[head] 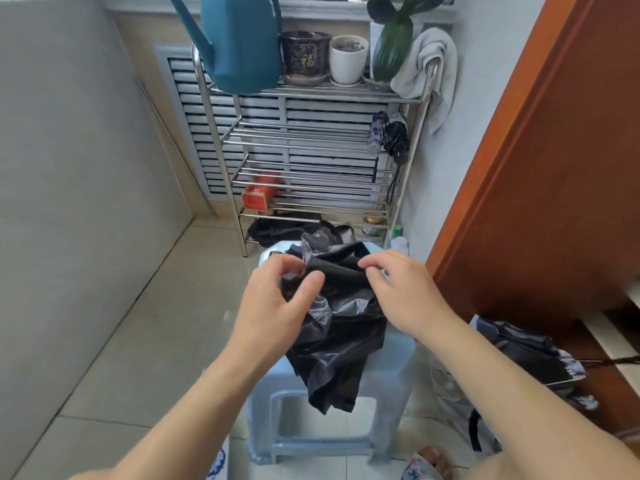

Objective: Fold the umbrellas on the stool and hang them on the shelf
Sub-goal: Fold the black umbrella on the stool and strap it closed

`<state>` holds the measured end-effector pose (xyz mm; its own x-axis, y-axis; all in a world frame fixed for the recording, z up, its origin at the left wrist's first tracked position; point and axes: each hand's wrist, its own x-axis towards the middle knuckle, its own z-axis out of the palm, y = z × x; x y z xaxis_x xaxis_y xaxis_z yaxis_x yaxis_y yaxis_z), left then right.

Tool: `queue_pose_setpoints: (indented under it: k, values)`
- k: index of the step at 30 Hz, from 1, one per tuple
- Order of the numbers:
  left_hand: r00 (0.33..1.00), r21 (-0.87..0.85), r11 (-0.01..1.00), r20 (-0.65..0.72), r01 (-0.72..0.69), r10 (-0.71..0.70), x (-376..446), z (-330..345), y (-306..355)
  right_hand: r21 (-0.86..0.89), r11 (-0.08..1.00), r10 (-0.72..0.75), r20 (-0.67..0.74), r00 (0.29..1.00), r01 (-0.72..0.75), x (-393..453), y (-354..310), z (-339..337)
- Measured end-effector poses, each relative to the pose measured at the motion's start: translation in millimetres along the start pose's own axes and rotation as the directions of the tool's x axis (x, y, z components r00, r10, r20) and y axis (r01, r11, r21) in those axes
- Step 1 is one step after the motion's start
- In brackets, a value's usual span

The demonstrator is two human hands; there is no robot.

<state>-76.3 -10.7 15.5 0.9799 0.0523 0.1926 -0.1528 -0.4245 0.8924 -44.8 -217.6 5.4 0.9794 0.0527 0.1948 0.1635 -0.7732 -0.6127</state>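
Before you stands the stool, with the crumpled umbrella lying on its seat and drooping over the near edge. Your left hand pinches its left side, and your right hand its right. Behind the stool stands the shelf; a folded umbrella hangs at its right end. On its top tier, left to right: watering can, two pots, towel. Another umbrella lies right of the stool.

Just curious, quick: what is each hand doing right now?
Left hand: pinches the black umbrella fabric.
Right hand: fingers curled on the same fabric's edge.
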Motion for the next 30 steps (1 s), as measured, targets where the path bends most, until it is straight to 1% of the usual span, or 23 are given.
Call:
queue_pose_setpoints:
  k: [2, 4, 5, 6, 8, 10, 11, 14, 16, 19, 23, 25, 28, 30]
  values:
    - [1.0, 0.042, 0.999, 0.027, -0.009, 0.008, -1.2, 6.0, -0.1, -0.021, 0.995, 0.1, 0.044, 0.994, -0.1, 6.0, -1.1, 4.7]
    - [0.998, 0.047, 0.999, 0.057, 0.007, -0.009, -1.2, 8.0, -1.3, 0.011, 0.981, 0.195, 0.063, 0.979, -0.196, 10.8, -1.6, 4.1]
    - [0.998, 0.044, 0.999, 0.062, 0.017, -0.02, -0.7, 7.5, -0.9, 0.034, 0.975, 0.215, 0.078, 0.973, -0.218, 12.0, -1.7, 3.4]
    - [0.998, 0.032, 0.999, 0.059, 0.026, -0.028, -0.3, 6.5, -1.0, 0.066, 0.973, 0.215, 0.102, 0.971, -0.222, 11.2, -2.5, 2.4]
    - [0.994, -0.064, 0.993, 0.046, 0.098, -0.095, 0.0, 4.8, 0.6, 0.171, 0.965, 0.177, 0.127, 0.976, -0.198, 8.6, -3.1, 3.0]
    - [0.984, -0.173, 0.968, 0.015, 0.18, -0.18, 0.2, 3.7, 6.1, 0.262, 0.951, 0.143, 0.096, 0.985, -0.163, 5.1, -4.7, 4.6]
    - [0.982, -0.176, 0.967, -0.006, 0.184, -0.188, 1.4, 3.5, 7.7, 0.293, 0.946, 0.131, 0.054, 0.99, -0.142, 4.1, -5.6, 4.8]
    - [0.989, -0.095, 0.987, -0.066, 0.127, -0.133, 8.8, 4.5, 4.2, 0.426, 0.9, 0.148, -0.092, 0.985, -0.095, 5.0, -8.0, -2.6]
    - [0.985, -0.092, 0.986, -0.097, 0.137, -0.146, 15.1, 6.0, 0.7, 0.539, 0.838, 0.186, -0.128, 0.974, -0.089, 6.1, -7.7, -11.2]
    - [0.982, -0.13, 0.983, -0.125, 0.127, -0.143, 19.6, 8.8, -2.9, 0.632, 0.765, 0.226, -0.083, 0.971, -0.124, 3.0, -2.3, -14.4]
    - [0.992, -0.179, 0.981, -0.087, 0.07, -0.087, 22.3, 13.0, -0.5, 0.653, 0.735, 0.213, 0.035, 0.976, -0.184, -3.0, 1.8, -15.1]
    - [0.996, -0.199, 0.979, -0.068, 0.04, -0.055, 22.6, 13.7, 5.2, 0.662, 0.728, 0.193, 0.052, 0.98, -0.179, -4.0, 0.1, -20.0]
    - [0.999, -0.101, 0.994, -0.041, -0.033, 0.029, 22.8, 18.2, 12.4, 0.629, 0.76, 0.182, 0.036, 0.983, -0.164, -4.0, -2.0, -21.5]
    - [0.995, -0.063, 0.994, -0.063, -0.084, 0.08, 24.5, 21.6, 14.2, 0.608, 0.779, 0.162, 0.044, 0.986, -0.155, -3.9, -1.8, -20.3]
